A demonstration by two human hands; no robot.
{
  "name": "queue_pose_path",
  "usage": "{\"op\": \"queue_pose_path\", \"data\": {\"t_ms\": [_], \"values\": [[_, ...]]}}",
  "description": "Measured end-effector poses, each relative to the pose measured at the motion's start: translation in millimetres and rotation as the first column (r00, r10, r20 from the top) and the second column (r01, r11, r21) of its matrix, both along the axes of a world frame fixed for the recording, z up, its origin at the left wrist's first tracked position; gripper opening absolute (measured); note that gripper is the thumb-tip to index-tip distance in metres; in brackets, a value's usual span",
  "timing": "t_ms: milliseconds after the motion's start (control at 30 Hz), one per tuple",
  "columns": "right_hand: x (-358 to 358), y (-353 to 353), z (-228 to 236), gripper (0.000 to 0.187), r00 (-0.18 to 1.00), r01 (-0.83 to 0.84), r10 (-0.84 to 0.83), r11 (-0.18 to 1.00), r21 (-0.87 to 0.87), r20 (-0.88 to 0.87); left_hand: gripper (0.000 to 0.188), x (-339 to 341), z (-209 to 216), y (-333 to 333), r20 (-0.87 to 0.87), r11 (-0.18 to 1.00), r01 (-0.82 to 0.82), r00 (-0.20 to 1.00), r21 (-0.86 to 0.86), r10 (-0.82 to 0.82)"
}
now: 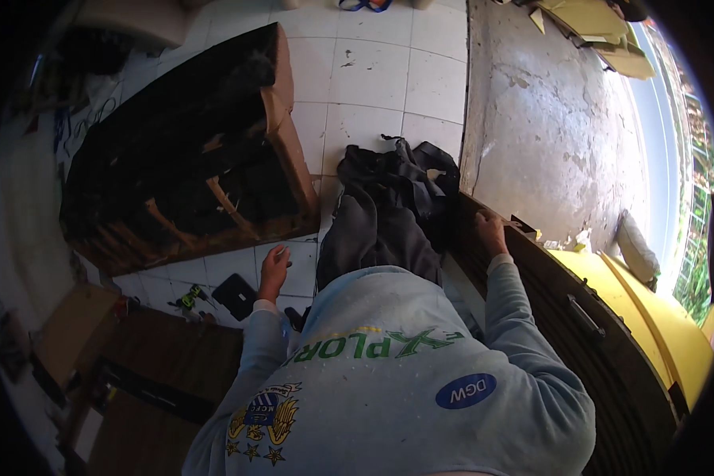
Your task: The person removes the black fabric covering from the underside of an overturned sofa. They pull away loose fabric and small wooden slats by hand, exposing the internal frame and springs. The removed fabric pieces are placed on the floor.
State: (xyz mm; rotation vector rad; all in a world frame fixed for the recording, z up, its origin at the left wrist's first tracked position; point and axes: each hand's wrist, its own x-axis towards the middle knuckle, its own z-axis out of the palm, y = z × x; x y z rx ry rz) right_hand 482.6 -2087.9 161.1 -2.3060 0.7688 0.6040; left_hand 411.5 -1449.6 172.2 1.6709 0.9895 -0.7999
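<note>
My left hand (274,271) is raised beside my left thigh, in front of the upturned sofa frame (190,159). Its fingers are curled in, with a small pale thing at the tips, too small to name. On the other side, my right hand (492,232) is closed at the top edge of a long dark brown furniture piece (531,278); whatever lies within its fingers is hidden. Torn black fabric and bare wooden slats show on the sofa frame. Between my hands are dark trousers (357,234), with rumpled black cloth (408,170) at their far end.
A green and black power drill (189,298) and a black case (235,297) lie on white tiles at left. Yellow sheets (642,317) lean beyond the brown piece, where a metal tool or handle (585,316) shows. Brown furniture (159,357) stands lower left.
</note>
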Motion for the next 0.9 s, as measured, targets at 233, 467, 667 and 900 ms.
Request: {"op": "queue_pose_path", "data": {"t_ms": [233,467,667,900], "values": [[-27.8,89.0,34.1,0.036,0.991,-0.044,0.051,0.997,0.058,-0.12,0.057,55.9,-43.7,67.4,-0.168,0.997,-0.054,0.984,0.063,0.064],[-19.9,93.4,63.0,0.033,0.971,0.194,-0.179,0.977,0.086,-0.157,0.053,130.3,-78.9,76.1,-0.185,0.991,0.108,0.975,-0.076,-0.12],[-48.0,69.2,115.3,0.034,0.97,0.214,-0.228,0.967,-0.141,-0.088,0.049,226.8,-88.2,66.3,-0.077,0.989,0.146,0.986,0.015,-0.145],[-26.0,64.2,124.9,0.036,0.987,-0.082,0.064,0.989,-0.124,-0.146,0.044,280.8,-91.3,45.4,0.238,0.997,-0.017,0.971,-0.08,0.036]]}}
